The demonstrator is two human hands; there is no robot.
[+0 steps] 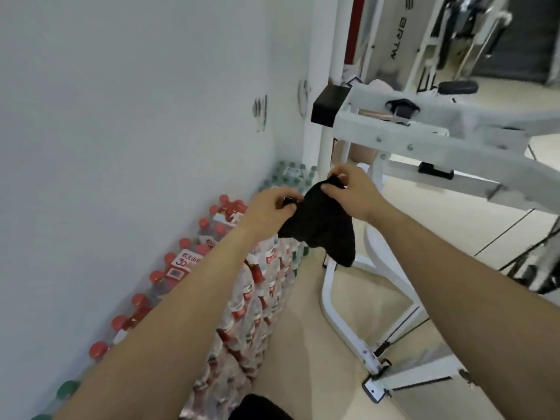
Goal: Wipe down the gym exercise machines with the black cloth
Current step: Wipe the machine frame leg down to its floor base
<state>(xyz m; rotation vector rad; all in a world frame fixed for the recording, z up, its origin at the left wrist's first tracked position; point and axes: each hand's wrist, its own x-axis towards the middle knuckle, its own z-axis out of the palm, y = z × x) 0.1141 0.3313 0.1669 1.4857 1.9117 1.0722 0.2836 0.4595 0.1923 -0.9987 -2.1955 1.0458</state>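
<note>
The black cloth hangs in the air at the centre of the view, held by both hands. My left hand pinches its left corner and my right hand pinches its top edge. The loose lower end of the cloth droops toward the floor. A white gym exercise machine with a black end cap stands just behind and to the right of my hands, its beam slanting across the upper right. Its white base tubes run along the floor below the cloth. The cloth does not touch the machine.
Shrink-wrapped packs of red-capped water bottles are stacked along the white wall on the left. More green-capped bottles sit further back. Another white machine stands at the top right. Beige floor lies under the frames.
</note>
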